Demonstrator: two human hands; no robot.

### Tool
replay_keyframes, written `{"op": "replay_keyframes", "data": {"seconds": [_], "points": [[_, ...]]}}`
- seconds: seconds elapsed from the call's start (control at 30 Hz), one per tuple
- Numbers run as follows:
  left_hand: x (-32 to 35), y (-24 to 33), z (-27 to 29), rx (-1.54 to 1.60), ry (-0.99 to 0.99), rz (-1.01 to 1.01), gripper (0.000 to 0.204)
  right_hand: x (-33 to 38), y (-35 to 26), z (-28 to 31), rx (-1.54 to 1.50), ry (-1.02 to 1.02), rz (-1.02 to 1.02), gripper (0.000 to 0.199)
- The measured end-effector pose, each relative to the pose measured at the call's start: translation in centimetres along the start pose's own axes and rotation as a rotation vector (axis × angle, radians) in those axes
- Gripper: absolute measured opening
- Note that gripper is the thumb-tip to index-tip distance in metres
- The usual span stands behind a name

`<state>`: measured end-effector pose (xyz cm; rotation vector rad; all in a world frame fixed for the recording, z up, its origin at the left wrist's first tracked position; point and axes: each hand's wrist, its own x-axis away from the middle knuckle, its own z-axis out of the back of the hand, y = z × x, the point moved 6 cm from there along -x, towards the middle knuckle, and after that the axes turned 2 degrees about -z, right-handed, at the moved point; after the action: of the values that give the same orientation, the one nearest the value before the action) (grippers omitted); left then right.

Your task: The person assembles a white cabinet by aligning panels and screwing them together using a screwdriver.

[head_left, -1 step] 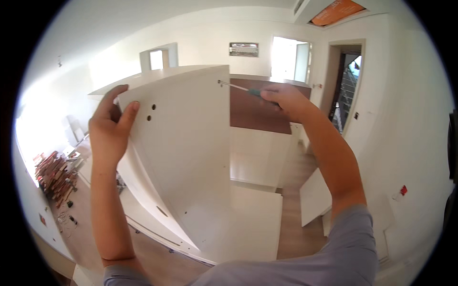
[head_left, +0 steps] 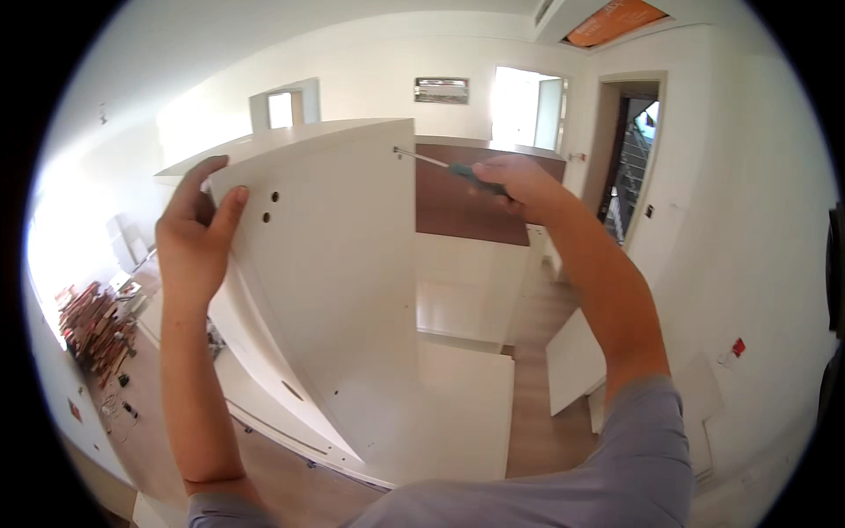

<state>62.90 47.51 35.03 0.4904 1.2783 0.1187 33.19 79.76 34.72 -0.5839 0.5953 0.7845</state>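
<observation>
A white cabinet panel (head_left: pixel 326 290) stands upright before me, with two dark round holes near its upper left. My left hand (head_left: pixel 195 233) grips the panel's left edge, thumb on the front face and fingers over the top corner. In my right hand (head_left: pixel 521 187) is a screwdriver (head_left: pixel 464 172) with a green-and-dark handle. Its thin metal shaft points left, and the tip meets a small fitting (head_left: pixel 397 150) near the panel's upper right corner. Whether the tip sits in a screw slot is too small to tell.
Behind the panel stands a white cabinet with a brown board (head_left: pixel 471 195). A loose white board (head_left: pixel 576 363) leans at the right. Wood strips (head_left: pixel 95 326) lie piled on the floor at the far left. A doorway (head_left: pixel 629 158) opens at the back right.
The whole view has shifted slightly, so things appear a little farther left. My right hand has turned a little on the screwdriver's handle; its tip stays at the same fitting.
</observation>
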Motion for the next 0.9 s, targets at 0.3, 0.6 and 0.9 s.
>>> {"op": "replay_keyframes", "data": {"seconds": [0.3, 0.6, 0.9], "points": [[0.3, -0.6, -0.2, 0.023, -0.001, -0.041, 0.041, -0.5, -3.2, 0.6, 0.415, 0.263, 0.533, 0.023], [0.1, -0.7, -0.4, 0.083, -0.02, -0.007, 0.041, -1.6, 0.2, -1.2, -0.185, -0.128, -0.247, 0.024], [0.2, 0.0, -0.8, 0.082, -0.013, 0.027, 0.04, -2.0, -2.0, -1.2, 0.252, -0.236, -0.025, 0.03]]}}
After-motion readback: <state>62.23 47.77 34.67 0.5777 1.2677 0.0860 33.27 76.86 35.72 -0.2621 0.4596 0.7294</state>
